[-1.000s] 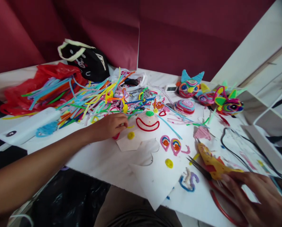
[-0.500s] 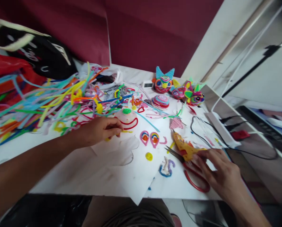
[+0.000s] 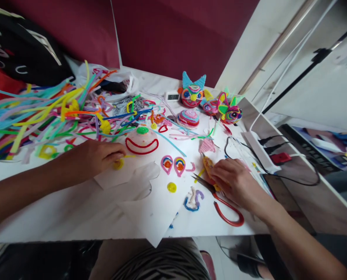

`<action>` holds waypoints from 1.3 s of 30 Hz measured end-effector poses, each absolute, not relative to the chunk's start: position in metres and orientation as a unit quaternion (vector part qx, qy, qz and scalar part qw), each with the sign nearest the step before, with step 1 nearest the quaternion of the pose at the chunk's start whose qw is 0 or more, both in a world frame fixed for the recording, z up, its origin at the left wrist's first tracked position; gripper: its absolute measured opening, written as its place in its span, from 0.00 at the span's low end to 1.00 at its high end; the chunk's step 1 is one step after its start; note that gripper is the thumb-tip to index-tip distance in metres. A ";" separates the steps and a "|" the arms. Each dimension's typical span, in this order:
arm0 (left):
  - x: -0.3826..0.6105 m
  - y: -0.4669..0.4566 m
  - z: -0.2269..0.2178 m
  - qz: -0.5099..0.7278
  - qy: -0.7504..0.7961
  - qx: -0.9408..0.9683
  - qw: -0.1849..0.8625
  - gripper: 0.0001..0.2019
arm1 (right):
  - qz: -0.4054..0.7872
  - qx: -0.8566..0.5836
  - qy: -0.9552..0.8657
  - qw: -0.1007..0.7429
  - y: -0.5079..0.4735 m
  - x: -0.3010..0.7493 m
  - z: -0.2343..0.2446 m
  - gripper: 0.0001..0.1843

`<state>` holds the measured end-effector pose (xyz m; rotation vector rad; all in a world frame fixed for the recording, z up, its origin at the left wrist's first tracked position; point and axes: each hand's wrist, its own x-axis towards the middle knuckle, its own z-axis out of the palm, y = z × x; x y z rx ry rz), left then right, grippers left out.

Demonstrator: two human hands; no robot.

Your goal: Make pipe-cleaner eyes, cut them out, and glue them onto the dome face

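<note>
My left hand (image 3: 107, 153) is closed, fingertips pinched at a yellow pipe cleaner coil (image 3: 118, 164) whose thin loose end points right. Behind it sits a pale dome with a green top (image 3: 142, 130) and a red smile-shaped strip (image 3: 142, 147). My right hand (image 3: 230, 179) wraps over a yellow glue gun (image 3: 208, 165) lying on the table. Red-handled scissors (image 3: 228, 212) rest beside it, blades partly apart. Between my hands lie two pink-rimmed eye shapes (image 3: 173, 166), a yellow disc (image 3: 171, 187) and a blue, white and purple curled piece (image 3: 193, 199).
Loose pipe cleaners (image 3: 42, 116) heap up at the left. Finished colourful heads (image 3: 192, 93) and a striped dome (image 3: 187, 118) stand at the back. A power strip (image 3: 260, 151) with black cables and a phone (image 3: 284, 198) lie right. Paper sheets (image 3: 152, 217) overhang the front edge.
My right hand has moved forward from the glue gun's rear onto its body. My left hand has shifted slightly left, the thin yellow end moving with it. The camera view has turned right.
</note>
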<state>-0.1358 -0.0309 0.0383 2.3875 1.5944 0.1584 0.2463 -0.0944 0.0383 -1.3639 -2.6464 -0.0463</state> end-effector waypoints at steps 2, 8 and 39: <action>-0.139 -0.033 0.040 0.046 0.550 0.827 0.108 0.18 | -0.014 -0.474 -0.880 0.018 -0.084 0.240 0.040 0.13; -0.152 -0.037 0.034 0.027 0.540 0.841 0.025 0.21 | 0.000 -0.555 -0.831 -0.024 -0.079 0.237 0.040 0.16; -0.090 -0.049 0.044 0.245 0.380 0.889 0.073 0.12 | -0.124 -0.360 -0.924 -0.033 -0.050 0.231 0.073 0.07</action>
